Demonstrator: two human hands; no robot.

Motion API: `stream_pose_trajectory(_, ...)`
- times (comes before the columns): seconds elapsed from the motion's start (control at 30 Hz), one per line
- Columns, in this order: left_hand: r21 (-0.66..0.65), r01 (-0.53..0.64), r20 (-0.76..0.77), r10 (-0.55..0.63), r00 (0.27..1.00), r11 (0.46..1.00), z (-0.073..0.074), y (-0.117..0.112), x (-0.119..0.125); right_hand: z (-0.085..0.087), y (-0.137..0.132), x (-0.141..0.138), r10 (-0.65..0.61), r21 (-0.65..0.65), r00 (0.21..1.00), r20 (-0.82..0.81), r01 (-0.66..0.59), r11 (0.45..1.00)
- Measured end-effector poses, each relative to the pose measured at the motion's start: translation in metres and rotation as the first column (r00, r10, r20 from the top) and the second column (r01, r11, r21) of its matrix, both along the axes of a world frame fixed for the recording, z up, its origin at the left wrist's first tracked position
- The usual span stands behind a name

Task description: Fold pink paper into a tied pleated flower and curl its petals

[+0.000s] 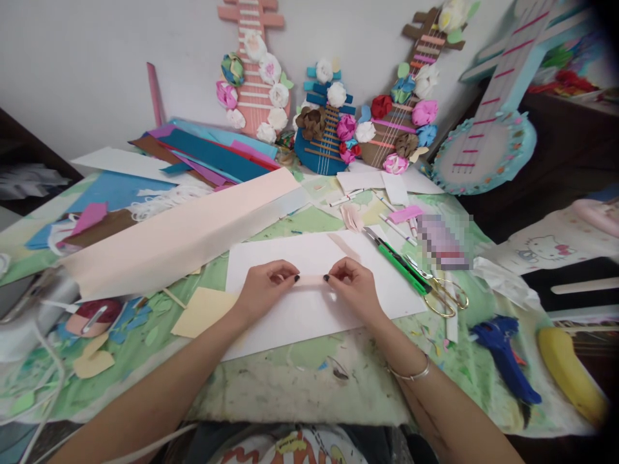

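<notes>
A patterned shirt (294, 446) is nearest, just below the near edge of the bench (300, 399), and both forearms (149, 399) reach in over that edge. A band of scrap-flecked green cover (309, 367) runs between it and a white sheet (290, 332); a blue glue gun (505, 361) lies well out to the right. Over the sheet's middle, inside its edges, the fingers of the left hand (271, 287) and right hand (355, 290) are pinched on opposite ends of a short pale pink strip (312, 281). A tan card (200, 312) sits at the sheet's left edge; a green cutter (399, 261) lies along its right side, beside gold-handled scissors (438, 283). Farther off, long folded pink paper (193, 229) fills the left, and flower-decked instruments (316, 151) stand before the wall (97, 51).
</notes>
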State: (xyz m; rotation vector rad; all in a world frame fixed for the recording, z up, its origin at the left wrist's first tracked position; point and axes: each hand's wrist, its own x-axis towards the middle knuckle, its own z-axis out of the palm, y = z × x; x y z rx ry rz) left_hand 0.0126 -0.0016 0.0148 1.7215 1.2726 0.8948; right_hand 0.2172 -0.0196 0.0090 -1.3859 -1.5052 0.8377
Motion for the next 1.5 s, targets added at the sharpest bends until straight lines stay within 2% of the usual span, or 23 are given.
stream_pose_trajectory(0.1, 0.142, 0.076, -0.244, -0.039, 0.969, 0.987, -0.005, 0.002, 0.000, -0.007, 0.005, 0.002, 0.044, -0.016, 0.991, 0.124, -0.043, 0.999)
stream_pose_trajectory(0.23, 0.209, 0.183, -0.400, -0.086, 0.912, 0.961, -0.007, 0.002, 0.002, -0.008, 0.006, 0.002, 0.080, 0.009, 0.950, 0.301, -0.086, 0.996)
stream_pose_trajectory(0.43, 0.306, 0.253, -0.467, -0.087, 0.880, 0.918, -0.011, 0.003, 0.003, -0.006, 0.007, 0.000, 0.090, 0.053, 0.892, 0.442, -0.126, 0.991)
stream_pose_trajectory(0.67, 0.383, 0.444, -0.531, -0.200, 0.823, 0.810, -0.018, 0.008, 0.000, -0.007, 0.009, -0.002, 0.072, 0.052, 0.879, 0.472, -0.109, 0.993)
stream_pose_trajectory(0.77, 0.416, 0.467, -0.575, -0.172, 0.800, 0.780, -0.021, 0.008, 0.001, -0.007, 0.010, -0.001, 0.056, 0.045, 0.874, 0.482, -0.088, 0.995)
stream_pose_trajectory(0.87, 0.491, 0.481, -0.623, -0.093, 0.777, 0.726, -0.022, 0.006, 0.004, -0.010, 0.010, 0.002, 0.022, 0.078, 0.858, 0.513, -0.072, 0.994)
stream_pose_trajectory(0.97, 0.547, 0.521, -0.675, -0.023, 0.738, 0.655, -0.021, 0.001, 0.010, -0.012, 0.005, 0.002, -0.071, 0.205, 0.805, 0.590, -0.064, 0.977)
stream_pose_trajectory(1.03, 0.554, 0.550, -0.702, -0.005, 0.712, 0.625, -0.019, -0.002, 0.012, -0.011, -0.004, -0.005, -0.119, 0.298, 0.741, 0.661, -0.113, 0.948)
stream_pose_trajectory(1.13, 0.544, 0.566, -0.721, 0.000, 0.693, 0.619, -0.016, -0.006, 0.013, -0.010, -0.024, -0.024, -0.074, 0.318, 0.641, 0.764, -0.274, 0.908)
stream_pose_trajectory(1.17, 0.543, 0.567, -0.721, -0.003, 0.693, 0.619, -0.016, -0.007, 0.012, -0.010, -0.031, -0.030, -0.073, 0.308, 0.608, 0.791, -0.292, 0.905)
stream_pose_trajectory(1.23, 0.534, 0.571, -0.721, -0.017, 0.693, 0.623, -0.016, -0.007, 0.011, -0.011, -0.044, -0.039, -0.035, 0.226, 0.549, 0.835, -0.284, 0.932)
stream_pose_trajectory(1.33, 0.513, 0.577, -0.726, -0.036, 0.686, 0.636, -0.016, -0.008, 0.010, -0.013, -0.055, -0.041, 0.027, 0.117, 0.508, 0.861, -0.250, 0.961)
stream_pose_trajectory(1.5, 0.526, 0.576, -0.744, 0.009, 0.669, 0.626, -0.018, -0.015, 0.005, -0.013, -0.060, -0.029, 0.048, 0.074, 0.493, 0.869, -0.227, 0.971)
